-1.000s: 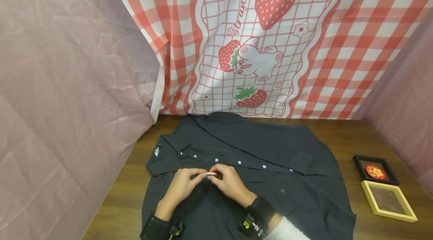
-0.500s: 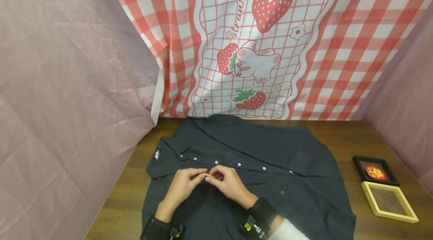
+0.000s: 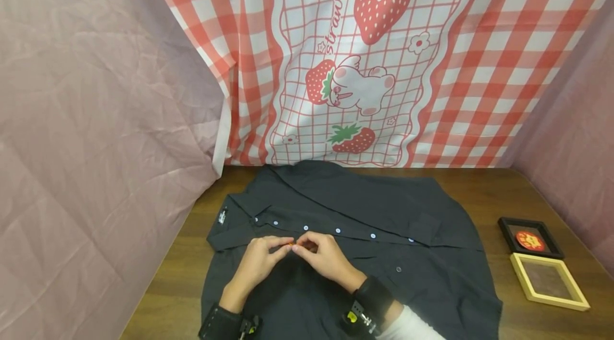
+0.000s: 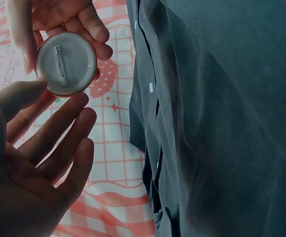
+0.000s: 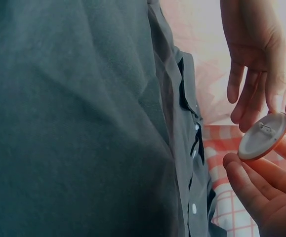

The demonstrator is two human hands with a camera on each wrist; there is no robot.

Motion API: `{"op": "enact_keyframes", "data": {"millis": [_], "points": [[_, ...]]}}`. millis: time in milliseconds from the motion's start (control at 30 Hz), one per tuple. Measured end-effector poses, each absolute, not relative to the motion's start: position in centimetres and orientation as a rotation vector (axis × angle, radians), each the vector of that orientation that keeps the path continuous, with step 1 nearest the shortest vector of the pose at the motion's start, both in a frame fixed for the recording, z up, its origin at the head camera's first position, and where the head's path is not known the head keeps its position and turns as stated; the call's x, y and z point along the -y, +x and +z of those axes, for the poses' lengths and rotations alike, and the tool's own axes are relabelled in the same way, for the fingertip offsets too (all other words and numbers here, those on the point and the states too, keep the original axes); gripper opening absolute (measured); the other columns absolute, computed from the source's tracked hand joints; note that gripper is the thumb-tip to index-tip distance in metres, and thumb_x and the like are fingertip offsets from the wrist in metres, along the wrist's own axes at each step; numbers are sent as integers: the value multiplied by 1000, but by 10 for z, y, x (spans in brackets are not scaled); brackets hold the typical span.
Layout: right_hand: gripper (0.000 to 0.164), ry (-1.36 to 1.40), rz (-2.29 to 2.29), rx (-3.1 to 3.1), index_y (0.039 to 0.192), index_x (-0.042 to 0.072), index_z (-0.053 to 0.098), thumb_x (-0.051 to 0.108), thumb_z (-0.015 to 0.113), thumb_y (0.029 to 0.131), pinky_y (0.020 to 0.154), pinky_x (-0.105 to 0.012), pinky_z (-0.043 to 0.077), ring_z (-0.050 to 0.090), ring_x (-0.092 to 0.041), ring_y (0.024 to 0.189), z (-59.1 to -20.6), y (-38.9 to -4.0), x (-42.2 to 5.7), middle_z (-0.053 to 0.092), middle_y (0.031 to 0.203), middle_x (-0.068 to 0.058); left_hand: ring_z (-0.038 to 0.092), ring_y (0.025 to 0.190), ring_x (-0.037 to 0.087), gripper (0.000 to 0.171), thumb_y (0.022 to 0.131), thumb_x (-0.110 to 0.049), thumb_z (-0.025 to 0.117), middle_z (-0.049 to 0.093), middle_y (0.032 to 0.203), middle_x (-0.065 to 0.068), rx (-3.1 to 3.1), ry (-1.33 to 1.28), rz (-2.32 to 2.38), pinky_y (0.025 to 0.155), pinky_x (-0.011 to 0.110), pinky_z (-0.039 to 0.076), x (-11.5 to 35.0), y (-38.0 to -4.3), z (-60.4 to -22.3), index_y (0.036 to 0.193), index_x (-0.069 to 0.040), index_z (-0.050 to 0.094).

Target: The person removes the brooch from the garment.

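Note:
A round button badge (image 4: 66, 64) with a silvery back, a narrow pin bar and an orange-red rim is held between both hands, over a dark shirt (image 3: 307, 286). My left hand (image 3: 259, 262) pinches one edge of it between thumb and fingers. On the opposite edge, my right hand (image 3: 328, 260) grips it with thumb and fingertips. From the head view only a sliver of orange shows between the fingertips. The right wrist view has the badge's back tilted, its pin bar seen at an angle. Pale buttons run along the shirt's placket (image 3: 338, 231).
To the right on the wooden table (image 3: 168, 270) lie a black frame (image 3: 508, 233) with a red and yellow round badge (image 3: 530, 241) in it, and a light wooden frame (image 3: 549, 282). A strawberry-print checked cloth (image 3: 479, 116) hangs behind; pink cloth (image 3: 96, 143) covers the left side.
The badge has turned between the fingers, so less of it shows in the head view. My right fingertips have shifted slightly left toward the left ones.

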State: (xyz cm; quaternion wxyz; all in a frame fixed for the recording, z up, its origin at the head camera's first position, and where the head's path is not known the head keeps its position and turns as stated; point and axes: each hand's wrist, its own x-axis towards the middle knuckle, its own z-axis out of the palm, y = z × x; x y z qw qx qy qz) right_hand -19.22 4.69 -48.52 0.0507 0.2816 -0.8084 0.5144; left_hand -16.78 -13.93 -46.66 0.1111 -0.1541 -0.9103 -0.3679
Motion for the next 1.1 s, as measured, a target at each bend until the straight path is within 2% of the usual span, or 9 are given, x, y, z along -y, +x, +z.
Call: {"op": "enact_keyframes", "data": {"millis": [133,433,667,933,1100], "points": [[10,855,1607,2474,89,7,71,17,72,87,65,-19,55,63,-1,71,-484,-192,-48,73,83,-6,72,99,22,20,88,-18,71,76,103,7,2700,-482,-1069,85,40,57,139,-169,-466,104,-7,77],[16,839,1582,2521,92,4,73,16,78,82,69,-22,57,62,-4,75,-483,-191,-51,71,87,-7,71,101,22,19,87,-16,72,76,103,5,2753,-505,-1016,87,41,56,138,-169,-468,103,-9,77],[15,986,1401,2581,90,10,73,14,81,79,65,-17,50,58,-7,71,-484,-191,-52,69,87,-2,71,101,22,20,85,-15,74,76,103,5,2793,-497,-1003,87,43,56,139,-163,-469,103,-8,77],[16,1030,1297,2533,90,11,72,14,81,78,67,-19,51,62,-14,75,-482,-191,-54,70,92,-1,71,102,23,23,84,-17,75,75,105,6,2802,-507,-972,88,44,55,137,-166,-466,105,-8,76],[18,1061,1158,2514,90,12,72,16,82,77,66,-17,50,62,-12,75,-483,-192,-55,69,92,0,70,102,24,25,84,-18,75,75,106,8,2811,-504,-965,89,46,54,137,-166,-468,107,-7,75]]}}
